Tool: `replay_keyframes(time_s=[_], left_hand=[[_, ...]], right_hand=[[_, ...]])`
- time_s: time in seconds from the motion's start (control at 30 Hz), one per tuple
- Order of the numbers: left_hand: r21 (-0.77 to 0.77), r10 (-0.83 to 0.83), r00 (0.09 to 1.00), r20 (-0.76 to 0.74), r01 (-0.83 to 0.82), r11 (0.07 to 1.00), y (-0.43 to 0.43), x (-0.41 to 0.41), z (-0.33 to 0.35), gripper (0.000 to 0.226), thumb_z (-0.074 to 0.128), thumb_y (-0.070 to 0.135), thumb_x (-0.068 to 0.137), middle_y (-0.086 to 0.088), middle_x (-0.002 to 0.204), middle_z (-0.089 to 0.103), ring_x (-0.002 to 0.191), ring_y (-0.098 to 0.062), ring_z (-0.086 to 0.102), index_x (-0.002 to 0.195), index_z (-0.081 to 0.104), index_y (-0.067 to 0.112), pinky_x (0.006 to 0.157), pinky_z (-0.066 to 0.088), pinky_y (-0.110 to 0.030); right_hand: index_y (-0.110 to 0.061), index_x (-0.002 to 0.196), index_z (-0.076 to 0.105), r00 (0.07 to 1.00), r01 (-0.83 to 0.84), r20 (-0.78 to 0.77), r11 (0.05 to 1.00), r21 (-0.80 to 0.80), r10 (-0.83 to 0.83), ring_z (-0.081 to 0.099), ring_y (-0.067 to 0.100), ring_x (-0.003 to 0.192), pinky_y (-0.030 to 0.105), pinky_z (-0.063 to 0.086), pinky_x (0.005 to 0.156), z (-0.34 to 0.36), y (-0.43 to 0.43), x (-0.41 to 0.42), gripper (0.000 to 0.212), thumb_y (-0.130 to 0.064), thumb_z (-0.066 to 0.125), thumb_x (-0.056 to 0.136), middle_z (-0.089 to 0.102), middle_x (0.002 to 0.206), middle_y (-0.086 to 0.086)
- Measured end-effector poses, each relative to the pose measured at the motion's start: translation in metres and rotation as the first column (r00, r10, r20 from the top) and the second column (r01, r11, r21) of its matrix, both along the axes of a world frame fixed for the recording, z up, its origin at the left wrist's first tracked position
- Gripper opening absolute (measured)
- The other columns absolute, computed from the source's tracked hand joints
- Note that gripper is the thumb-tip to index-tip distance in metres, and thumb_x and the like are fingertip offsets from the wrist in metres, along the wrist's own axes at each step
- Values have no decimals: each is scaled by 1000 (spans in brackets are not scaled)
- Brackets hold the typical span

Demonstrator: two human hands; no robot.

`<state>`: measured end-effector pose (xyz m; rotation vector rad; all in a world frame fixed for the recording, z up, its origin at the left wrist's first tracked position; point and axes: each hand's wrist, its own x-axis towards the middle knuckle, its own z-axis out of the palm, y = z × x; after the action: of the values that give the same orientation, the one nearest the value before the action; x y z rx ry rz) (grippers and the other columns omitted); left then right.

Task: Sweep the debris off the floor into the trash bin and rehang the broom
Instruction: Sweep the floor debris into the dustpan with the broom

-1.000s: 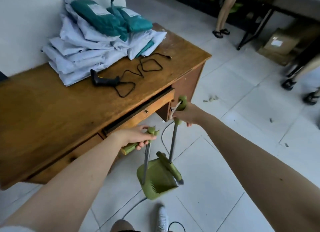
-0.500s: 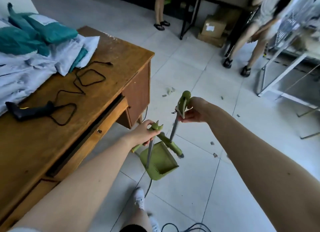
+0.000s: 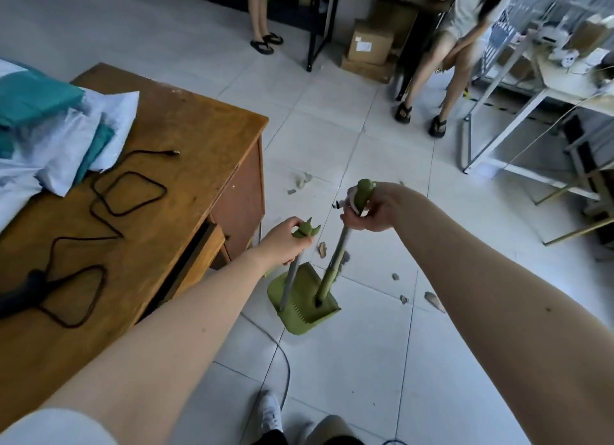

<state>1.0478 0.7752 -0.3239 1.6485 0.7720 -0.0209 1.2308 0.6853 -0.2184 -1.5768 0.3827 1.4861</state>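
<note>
Broom and dustpan, one in each hand

Left hand (image 3: 288, 241) grips the dustpan (image 3: 303, 304) handle, right hand (image 3: 372, 208) grips the broom (image 3: 334, 261); scraps (image 3: 403, 299) on the floor.

Scraps of debris (image 3: 302, 180) lie scattered across a pale tiled floor (image 3: 365, 361), cardboard boxes (image 3: 370, 42) stacked at its far side; on the wooden worktop (image 3: 186, 119) sit piled white and teal mailer bags (image 3: 66, 135), a looping black cable (image 3: 129, 195) and a black handheld device (image 3: 23, 290)
</note>
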Motion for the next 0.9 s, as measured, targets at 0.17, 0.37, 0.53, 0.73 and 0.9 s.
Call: replay_keyframes(time_s=[0.17, 0.37, 0.53, 0.73, 0.9], left_hand=[[172, 26, 1000, 16, -28, 985, 31, 21, -3, 22, 60, 33, 88, 10, 65, 51, 52, -8, 46, 106, 55, 22, 46, 36, -26], [277, -37, 999, -30, 44, 960, 70, 47, -13, 18, 59, 35, 87, 1, 98, 66, 88, -22, 63, 102, 54, 26, 80, 51, -42], [327, 22, 999, -44, -6, 945, 98, 89, -24, 18, 58, 35, 88, 0, 98, 67, 87, -22, 63, 103, 54, 25, 78, 51, -40], [311, 121, 988, -100, -84, 947, 150, 148, -40, 23, 59, 36, 89, 4, 97, 67, 88, -16, 63, 108, 55, 25, 78, 54, -41], [270, 279, 950, -140, -235, 934, 203, 214, -52, 22, 62, 31, 89, 0, 96, 67, 88, -20, 64, 108, 57, 23, 77, 52, -40]], right_hand=[[3, 85, 56, 989, -115, 86, 990, -78, 121, 66, 25, 66, 27, 56, 43, -19, 3, 34, 4, 3, 54, 89, 58, 85, 19], [-14, 65, 43, 960, -277, -56, 958, -74, 273, 39, 9, 28, 14, 28, 25, -56, 7, 91, 30, -18, 34, 94, 42, 42, -1], [-17, 59, 47, 945, -327, -16, 944, -52, 326, 43, 8, 23, 10, 27, 23, -77, 66, 121, 41, -23, 42, 99, 43, 34, -1], [-13, 66, 36, 889, -406, 161, 901, -153, 429, 35, 11, 34, 9, 24, 32, -87, 153, 190, 29, -8, 38, 94, 34, 51, 3], [-13, 70, 40, 811, -474, 246, 843, -253, 530, 33, 11, 34, 11, 24, 36, -103, 242, 261, 24, -17, 31, 92, 40, 51, 1]])
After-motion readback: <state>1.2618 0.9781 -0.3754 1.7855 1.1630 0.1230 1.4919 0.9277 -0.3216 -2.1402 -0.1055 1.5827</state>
